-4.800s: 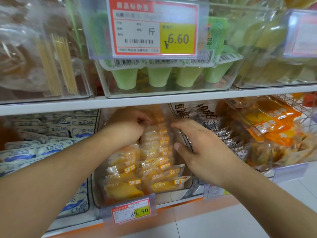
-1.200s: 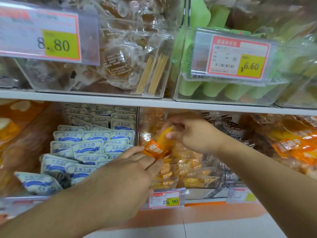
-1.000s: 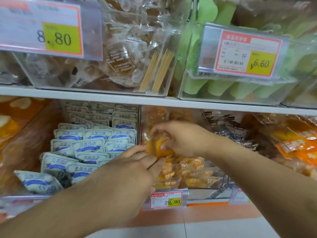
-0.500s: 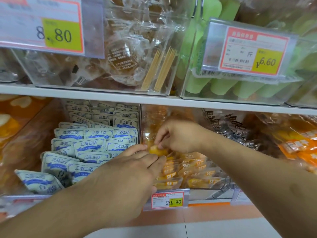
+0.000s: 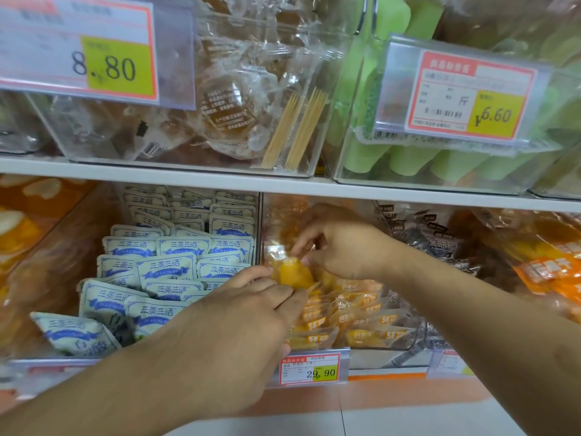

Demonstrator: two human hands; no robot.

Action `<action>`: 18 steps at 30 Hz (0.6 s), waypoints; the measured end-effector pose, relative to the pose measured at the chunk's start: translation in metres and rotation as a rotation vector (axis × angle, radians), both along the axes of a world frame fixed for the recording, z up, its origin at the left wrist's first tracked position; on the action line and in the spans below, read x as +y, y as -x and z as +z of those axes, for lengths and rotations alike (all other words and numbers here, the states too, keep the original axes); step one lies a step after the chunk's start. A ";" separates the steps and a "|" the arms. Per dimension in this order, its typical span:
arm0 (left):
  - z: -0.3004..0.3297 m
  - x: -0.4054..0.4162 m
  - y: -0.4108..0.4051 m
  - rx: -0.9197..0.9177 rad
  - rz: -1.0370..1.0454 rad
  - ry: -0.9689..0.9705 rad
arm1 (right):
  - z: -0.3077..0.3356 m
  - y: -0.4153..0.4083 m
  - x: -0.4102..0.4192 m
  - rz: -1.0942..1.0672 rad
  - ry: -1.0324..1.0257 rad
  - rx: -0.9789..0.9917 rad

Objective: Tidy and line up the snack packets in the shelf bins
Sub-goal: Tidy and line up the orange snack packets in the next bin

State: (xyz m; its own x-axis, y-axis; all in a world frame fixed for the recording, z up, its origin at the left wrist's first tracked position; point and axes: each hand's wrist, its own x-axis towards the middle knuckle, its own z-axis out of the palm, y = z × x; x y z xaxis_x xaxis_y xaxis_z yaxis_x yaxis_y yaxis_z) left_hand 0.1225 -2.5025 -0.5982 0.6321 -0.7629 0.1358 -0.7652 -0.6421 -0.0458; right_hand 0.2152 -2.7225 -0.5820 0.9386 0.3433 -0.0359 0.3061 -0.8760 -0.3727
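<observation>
Yellow snack packet (image 5: pixel 294 273) sits at the rear-left of the clear middle bin (image 5: pixel 390 357) on the lower shelf, raised above the rows of matching yellow packets (image 5: pixel 355 322). Its long axis runs roughly upright, tilted a bit, clear sealed top edge pointing up-left, yellow fruit end down toward the stack. Label side cannot be read clearly.

Right hand (image 5: pixel 342 247) reaches in from the right, forearm angled up-left, wrist bent, back of hand to the camera. Fingers curled, thumb and forefinger pinching the packet's clear top edge. So the right hand is holding the packet.

Left hand (image 5: pixel 239 322) comes in from lower left, palm down, forearm running diagonally across the lower frame. Fingers fairly straight and together, tips touching the packet's lower left side and the top of the stack; not wrapped round anything, a relaxed flat hand pressing.

Stacked yellow packets lie flat-ish, overlapping like shingles, orange "58" labels facing front, long axes left-right. Price tag (image 5: pixel 309 369) reading 29.90 clipped to the bin front.

Left neighbour bin holds white-and-blue packets (image 5: pixel 163 269) in overlapping rows, one loose packet (image 5: pixel 74 336) skewed at front left. Right neighbour bin has dark packets (image 5: pixel 440 243); orange packets (image 5: pixel 547 269) further right. Upper shelf (image 5: pixel 188 179) carries clear bins with tags 8.80 (image 5: pixel 94 51) and 6.60 (image 5: pixel 465 96).
</observation>
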 end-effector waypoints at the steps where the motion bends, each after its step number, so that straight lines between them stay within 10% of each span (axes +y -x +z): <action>1: 0.000 0.000 0.000 -0.003 0.003 0.001 | -0.001 0.000 0.000 0.015 0.000 -0.008; 18: -0.002 -0.002 -0.001 0.023 0.020 0.016 | -0.006 -0.016 0.014 0.112 0.186 0.229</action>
